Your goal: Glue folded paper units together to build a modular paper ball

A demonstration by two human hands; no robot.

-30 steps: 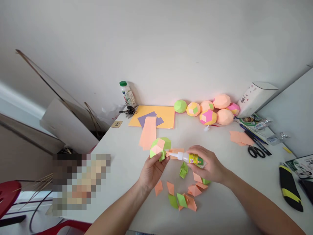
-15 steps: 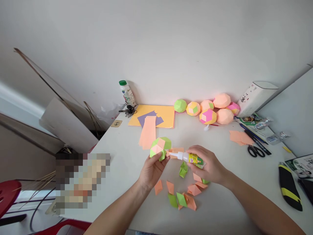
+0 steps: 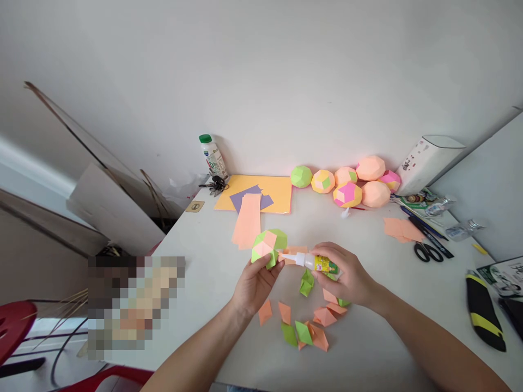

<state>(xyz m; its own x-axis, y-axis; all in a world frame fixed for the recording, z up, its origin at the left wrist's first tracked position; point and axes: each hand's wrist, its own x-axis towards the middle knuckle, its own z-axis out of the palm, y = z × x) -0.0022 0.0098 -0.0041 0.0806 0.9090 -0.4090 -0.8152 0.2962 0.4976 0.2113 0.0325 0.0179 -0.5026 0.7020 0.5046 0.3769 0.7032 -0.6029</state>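
Note:
A partly built folded-paper ball in green and peach is pinched between the thumb and fingers of my left hand. My right hand grips a small glue bottle with a yellow and green label, held on its side. Its white nozzle points left and reaches the ball's right edge; whether it touches the paper I cannot tell. Below the hands lie several folded paper pieces, some peach, some green. A crumpled-looking green piece rests under the bottle.
Peach paper strips overlap a yellow sheet at the back. Several finished paper balls sit along the wall. On the right are scissors, a box cutter and a black-yellow case. A bottle stands back left.
The paper ball and the left hand have shifted very slightly to the right. The glue bottle stays almost where it was, its nozzle still at the ball's edge.

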